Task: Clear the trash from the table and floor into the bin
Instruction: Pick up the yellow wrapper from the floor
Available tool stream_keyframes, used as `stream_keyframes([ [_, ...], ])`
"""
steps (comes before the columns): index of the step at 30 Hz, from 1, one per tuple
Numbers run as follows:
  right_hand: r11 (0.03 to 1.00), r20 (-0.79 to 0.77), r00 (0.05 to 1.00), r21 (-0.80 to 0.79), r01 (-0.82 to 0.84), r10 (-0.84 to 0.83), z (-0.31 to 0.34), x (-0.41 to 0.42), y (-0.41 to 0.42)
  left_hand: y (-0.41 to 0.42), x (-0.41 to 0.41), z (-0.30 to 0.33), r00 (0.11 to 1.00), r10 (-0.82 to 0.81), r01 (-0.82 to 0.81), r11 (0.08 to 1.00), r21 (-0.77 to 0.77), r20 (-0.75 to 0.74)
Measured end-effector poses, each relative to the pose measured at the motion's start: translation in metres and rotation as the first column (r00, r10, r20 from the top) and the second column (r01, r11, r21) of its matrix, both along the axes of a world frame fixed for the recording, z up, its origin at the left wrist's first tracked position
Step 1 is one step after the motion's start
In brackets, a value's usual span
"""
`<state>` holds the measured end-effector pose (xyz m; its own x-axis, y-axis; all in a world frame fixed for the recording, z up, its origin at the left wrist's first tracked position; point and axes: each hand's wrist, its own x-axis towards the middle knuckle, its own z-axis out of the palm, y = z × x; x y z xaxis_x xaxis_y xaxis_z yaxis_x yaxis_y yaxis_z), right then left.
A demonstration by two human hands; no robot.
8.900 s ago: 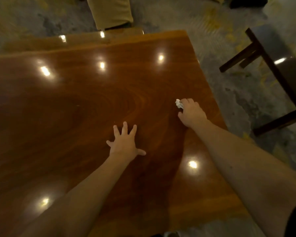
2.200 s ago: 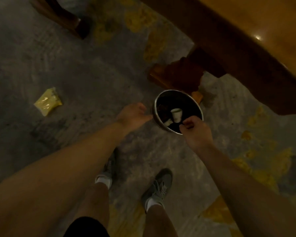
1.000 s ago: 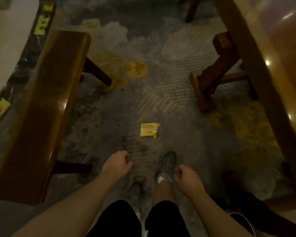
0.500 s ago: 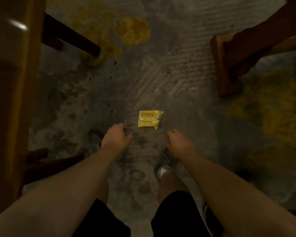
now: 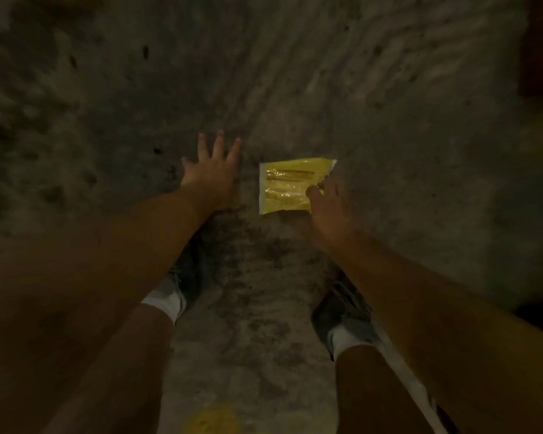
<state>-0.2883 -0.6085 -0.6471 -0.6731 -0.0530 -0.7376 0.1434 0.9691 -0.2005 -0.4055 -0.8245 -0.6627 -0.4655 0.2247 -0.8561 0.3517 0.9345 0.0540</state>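
A flat yellow plastic wrapper point(image 5: 286, 186) lies on the grey patterned floor in the middle of the head view. My right hand point(image 5: 331, 208) is down on the wrapper's right edge, thumb and fingers closing on it. My left hand point(image 5: 212, 175) hovers just left of the wrapper with fingers spread, holding nothing. The bin is out of view.
My two feet in grey shoes point(image 5: 185, 277) point(image 5: 342, 308) stand on the floor just behind the wrapper. A dark wooden furniture part point(image 5: 541, 45) shows at the top right edge. A yellow stain point(image 5: 212, 419) marks the floor at the bottom.
I have bent low over the floor, so the wrapper looks much larger. My right hand has reached the wrapper's right edge and my left hand has opened beside it.
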Motion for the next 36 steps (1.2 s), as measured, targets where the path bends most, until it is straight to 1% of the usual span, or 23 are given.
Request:
stream_keyframes([
  [1,0.998,-0.042,0.998,0.031,-0.054,0.055,-0.008,0.000,-0.002,-0.002,0.001,-0.012,1.000,-0.001,0.001,1.000,-0.004,0.017],
  [3,0.989,-0.073,0.988,0.066,-0.133,0.138,-0.029,-0.001,-0.009,-0.006,0.005,-0.036,0.999,-0.017,0.018,1.000,-0.007,0.048],
  [5,0.981,-0.088,0.979,0.076,-0.179,0.186,-0.042,-0.002,-0.016,-0.009,0.011,-0.054,0.999,-0.034,0.034,0.999,-0.011,0.026],
  [9,0.972,-0.080,0.973,0.108,-0.207,0.216,-0.060,-0.004,-0.027,-0.018,0.021,-0.082,0.997,-0.032,0.033,0.999,0.013,-0.064],
  [12,0.967,-0.092,0.967,0.116,-0.226,0.237,-0.060,-0.010,-0.029,-0.021,0.021,-0.086,0.994,-0.036,0.039,0.999,0.031,-0.104],
  [16,0.977,-0.067,0.975,0.060,-0.206,0.210,-0.046,-0.021,-0.026,-0.018,0.020,-0.085,0.990,-0.051,0.057,0.997,0.049,-0.131],
  [19,0.978,-0.039,0.977,0.019,-0.209,0.210,-0.029,-0.029,-0.023,-0.016,0.018,-0.075,0.990,-0.082,0.082,0.997,-0.010,-0.113],
  [22,0.982,-0.025,0.982,0.030,-0.189,0.189,0.001,-0.044,-0.020,-0.010,-0.005,-0.044,0.997,-0.076,0.076,0.997,-0.020,0.000],
  [25,0.989,-0.033,0.989,0.057,-0.139,0.141,0.043,-0.068,-0.020,-0.010,-0.050,0.004,0.995,-0.074,0.069,0.995,0.069,0.064],
  [26,0.992,-0.046,0.992,0.059,-0.116,0.118,0.061,-0.080,-0.021,-0.013,-0.067,0.026,0.997,-0.054,0.048,0.995,0.089,0.063],
  [28,0.994,-0.062,0.993,0.062,-0.093,0.097,0.100,-0.100,-0.024,-0.019,-0.093,0.069,0.999,-0.018,0.014,0.992,0.128,0.033],
  [31,0.991,-0.113,0.986,0.067,-0.115,0.122,0.172,-0.141,-0.029,-0.034,-0.129,0.142,0.997,0.060,-0.047,0.975,0.215,-0.055],
  [33,0.989,-0.133,0.982,0.083,-0.124,0.134,0.227,-0.169,-0.034,-0.045,-0.149,0.196,0.987,0.138,-0.111,0.954,0.280,-0.079],
  [36,0.991,-0.190,0.977,0.102,-0.081,0.099,0.322,-0.214,-0.048,-0.063,-0.183,0.292,0.960,0.248,-0.182,0.905,0.385,-0.130],
])
